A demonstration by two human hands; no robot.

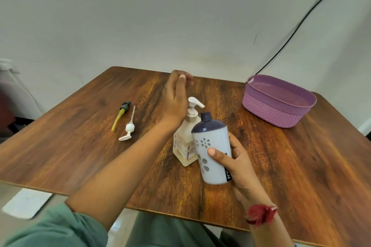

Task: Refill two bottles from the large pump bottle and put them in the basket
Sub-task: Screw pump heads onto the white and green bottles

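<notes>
At centre frame, the right hand (237, 164) grips a white flower-patterned bottle (212, 144) with a dark purple shoulder and open neck. It holds the bottle tilted in front of the large cream pump bottle (184, 146), which stands upright on the wooden table (80, 146). The left hand (174, 102) hovers above and just left of the pump's nozzle, fingers stretched out, blurred, holding nothing. The purple basket (267, 111) sits at upper right, well apart. At left lie two loose pump heads: a white one (128, 129) and a dark one with a yellowish tube (120, 116).
</notes>
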